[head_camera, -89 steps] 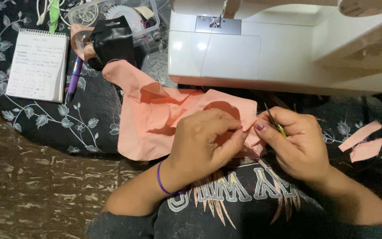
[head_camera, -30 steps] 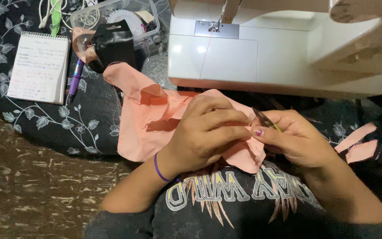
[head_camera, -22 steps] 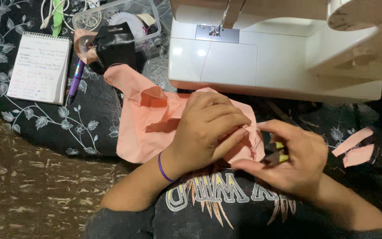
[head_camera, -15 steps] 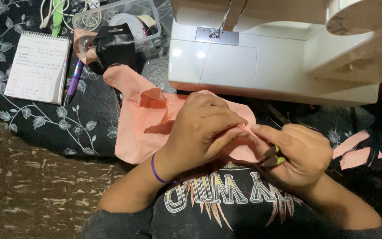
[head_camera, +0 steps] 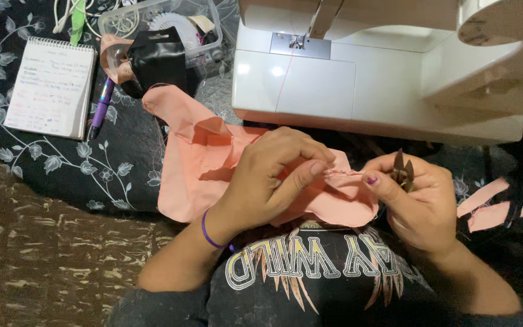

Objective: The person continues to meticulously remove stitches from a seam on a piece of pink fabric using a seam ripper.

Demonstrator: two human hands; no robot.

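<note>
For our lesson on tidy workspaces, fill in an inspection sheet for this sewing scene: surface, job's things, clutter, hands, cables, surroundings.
Surface: dark floral cloth under everything.
Job's things: peach fabric piece on the lap edge; small thread snips; white sewing machine behind.
Clutter: spiral notepad, purple pen, clear plastic box of notions, peach offcuts.
Hands: left hand pinches the fabric's seam edge; right hand holds the snips, blades up, beside that edge.
Cables: pale cord at top left.
Surroundings: brown patterned covering at the left.
</note>
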